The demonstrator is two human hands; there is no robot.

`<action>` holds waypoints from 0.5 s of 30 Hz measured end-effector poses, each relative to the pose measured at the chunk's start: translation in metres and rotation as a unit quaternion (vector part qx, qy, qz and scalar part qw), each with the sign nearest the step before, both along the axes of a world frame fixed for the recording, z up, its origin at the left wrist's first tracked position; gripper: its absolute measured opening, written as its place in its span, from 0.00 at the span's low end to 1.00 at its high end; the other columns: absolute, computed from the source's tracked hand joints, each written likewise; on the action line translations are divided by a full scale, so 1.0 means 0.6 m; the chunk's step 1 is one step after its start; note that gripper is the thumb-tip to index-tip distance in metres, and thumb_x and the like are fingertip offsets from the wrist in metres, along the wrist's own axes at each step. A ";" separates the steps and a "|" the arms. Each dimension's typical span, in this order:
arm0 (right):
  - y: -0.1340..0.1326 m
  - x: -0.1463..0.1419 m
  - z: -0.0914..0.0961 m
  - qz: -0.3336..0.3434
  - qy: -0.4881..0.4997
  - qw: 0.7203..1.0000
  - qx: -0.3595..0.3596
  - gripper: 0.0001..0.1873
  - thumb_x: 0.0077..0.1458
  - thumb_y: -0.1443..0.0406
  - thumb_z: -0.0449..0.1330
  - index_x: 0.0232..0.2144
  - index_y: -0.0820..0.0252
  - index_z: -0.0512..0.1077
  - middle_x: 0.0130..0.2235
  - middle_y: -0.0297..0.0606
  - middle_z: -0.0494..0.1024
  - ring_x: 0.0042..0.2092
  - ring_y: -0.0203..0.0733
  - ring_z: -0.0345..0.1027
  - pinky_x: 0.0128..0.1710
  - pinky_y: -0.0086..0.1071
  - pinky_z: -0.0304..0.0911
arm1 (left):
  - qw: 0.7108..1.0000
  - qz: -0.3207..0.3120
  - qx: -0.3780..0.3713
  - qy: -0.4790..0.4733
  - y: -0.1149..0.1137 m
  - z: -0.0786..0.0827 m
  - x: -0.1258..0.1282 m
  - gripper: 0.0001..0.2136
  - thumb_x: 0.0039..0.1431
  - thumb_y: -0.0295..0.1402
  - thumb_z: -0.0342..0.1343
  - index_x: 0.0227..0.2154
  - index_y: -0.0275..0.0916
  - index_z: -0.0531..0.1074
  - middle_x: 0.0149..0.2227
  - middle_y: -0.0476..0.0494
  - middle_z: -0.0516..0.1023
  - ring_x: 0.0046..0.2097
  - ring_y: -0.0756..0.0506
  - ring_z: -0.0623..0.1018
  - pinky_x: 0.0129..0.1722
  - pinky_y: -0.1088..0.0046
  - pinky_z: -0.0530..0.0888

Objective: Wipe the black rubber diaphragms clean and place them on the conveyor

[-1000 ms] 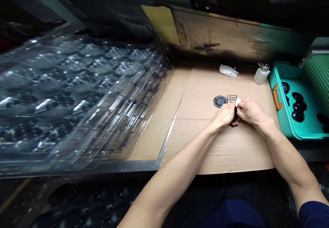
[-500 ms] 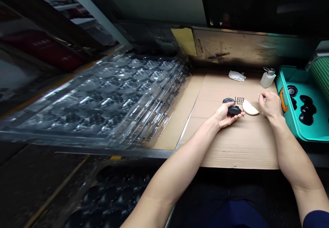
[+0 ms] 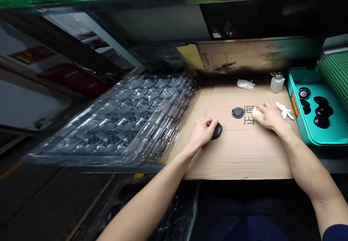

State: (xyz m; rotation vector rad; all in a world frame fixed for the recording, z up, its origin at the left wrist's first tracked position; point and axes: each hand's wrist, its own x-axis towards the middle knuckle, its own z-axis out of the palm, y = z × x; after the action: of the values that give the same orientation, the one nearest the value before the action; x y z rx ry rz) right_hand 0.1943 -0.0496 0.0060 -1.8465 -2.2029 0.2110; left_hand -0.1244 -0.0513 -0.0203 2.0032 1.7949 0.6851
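Cardboard [image 3: 239, 157] beneath curled hands [image 3: 202, 131] [image 3: 268, 116], well apart

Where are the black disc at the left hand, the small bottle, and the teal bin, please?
Black disc [image 3: 218, 131]: head view, on the part showing past the left hand [image 3: 202, 130].
Small bottle [image 3: 277, 84]: head view, on its whitish body.
Teal bin [image 3: 338, 127]: head view, on its bare inside floor.

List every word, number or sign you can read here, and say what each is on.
"正面": on the cardboard, turned sideways, reading from bottom to top.
Marks on the red sign at far left: too blurred to read.
Pale marks on the red panel below it: also too blurred to read.
Nothing else is legible.
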 end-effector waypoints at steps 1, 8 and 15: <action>-0.003 -0.006 -0.003 0.019 -0.004 1.000 -0.015 0.26 0.65 0.47 0.57 0.59 0.50 0.73 0.55 0.46 0.75 0.54 0.56 0.69 0.51 0.44 0.64 | 0.999 0.029 0.017 0.010 -0.005 -0.014 -0.013 0.20 0.65 0.49 0.48 0.29 0.41 0.77 0.39 0.35 0.82 0.47 0.34 0.76 0.58 0.52 0.67; 0.008 -0.017 -0.040 0.014 0.026 0.999 0.031 0.21 0.64 0.57 0.59 0.57 0.52 0.74 0.50 0.45 0.76 0.54 0.54 0.67 0.51 0.41 0.63 | 0.985 -0.136 0.103 -0.031 -0.017 -0.062 -0.062 0.15 0.68 0.44 0.52 0.36 0.45 0.82 0.53 0.39 0.81 0.58 0.37 0.72 0.65 0.51 0.61; 0.031 -0.021 -0.066 -0.102 0.047 0.991 0.071 0.23 0.65 0.55 0.56 0.58 0.57 0.73 0.52 0.48 0.75 0.55 0.56 0.66 0.56 0.43 0.60 | 0.963 -0.251 0.088 -0.043 0.080 -0.045 -0.029 0.16 0.69 0.44 0.52 0.39 0.45 0.83 0.51 0.38 0.83 0.55 0.38 0.74 0.62 0.55 0.66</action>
State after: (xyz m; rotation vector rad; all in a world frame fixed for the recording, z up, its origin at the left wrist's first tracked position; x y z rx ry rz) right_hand 0.1819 -0.0311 -0.0337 -1.9247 -1.8988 0.0976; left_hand -0.1418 -0.0030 -0.0476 2.3710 1.1319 0.7659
